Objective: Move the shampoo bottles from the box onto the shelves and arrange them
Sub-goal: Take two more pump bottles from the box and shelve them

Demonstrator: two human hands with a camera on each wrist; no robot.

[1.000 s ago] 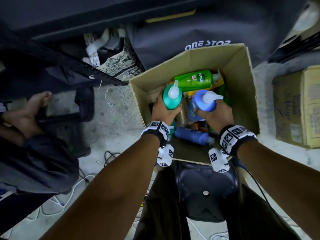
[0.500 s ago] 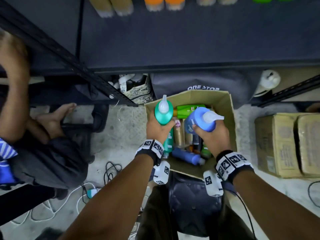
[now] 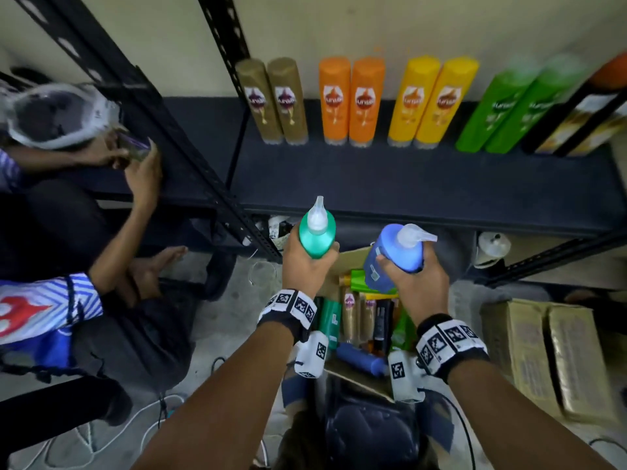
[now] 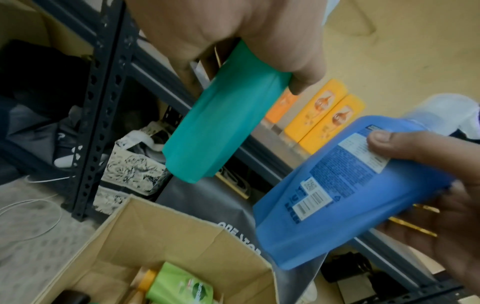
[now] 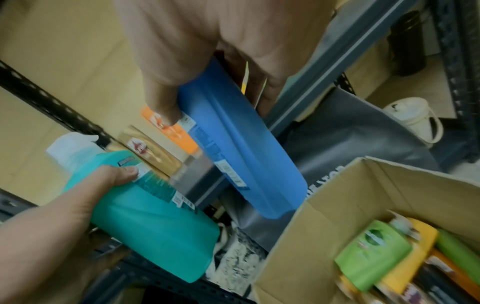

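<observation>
Dark shelf (image 3: 407,178) ahead w/ bottles lined in colour pairs at the back. Your left hand (image 3: 307,266) is wrapped round the teal bottle (image 3: 317,237), right hand (image 3: 415,283) round the blue bottle (image 3: 395,256), both above the box (image 4: 166,232). Step: carrying to shelf. Next: stand them upright in the free front strip.

Dark shelf (image 3: 390,178) carries upright bottles (image 3: 351,100) in colour pairs — floor (image 3: 237,334) bears the box (image 3: 356,378).

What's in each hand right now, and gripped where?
Left hand grips the teal bottle round its upper body, just below the cap. Right hand grips the blue bottle round its upper body, thumb on the back label.
</observation>
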